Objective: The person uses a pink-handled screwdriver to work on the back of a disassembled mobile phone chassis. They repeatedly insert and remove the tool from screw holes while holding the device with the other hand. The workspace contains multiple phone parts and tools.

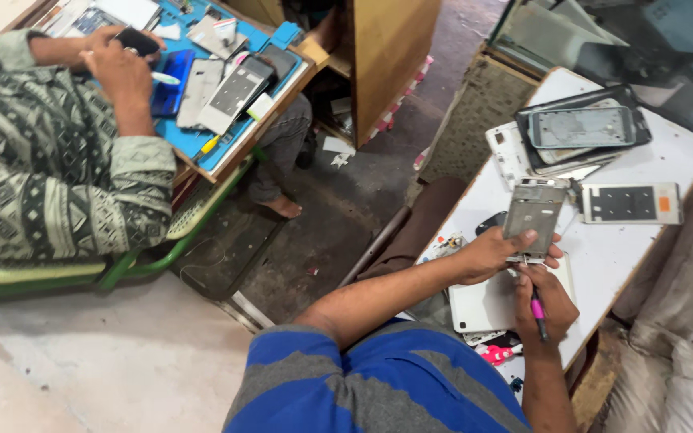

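Fingers [528,237] of the left hand [495,255] clamp a grey phone frame [532,215] above the white tabletop [683,156], while the right hand [545,301] closes around a pink-handled screwdriver [537,311] pointed at the frame's lower edge. A slipping tip could likely gouge the frame or jab the thumb; the one-handed hold looks unsteady. Stacked phone housings [583,128] crowd the tabletop behind. At another bench, a co-worker's hands [118,60] work over a blue mat [172,80].
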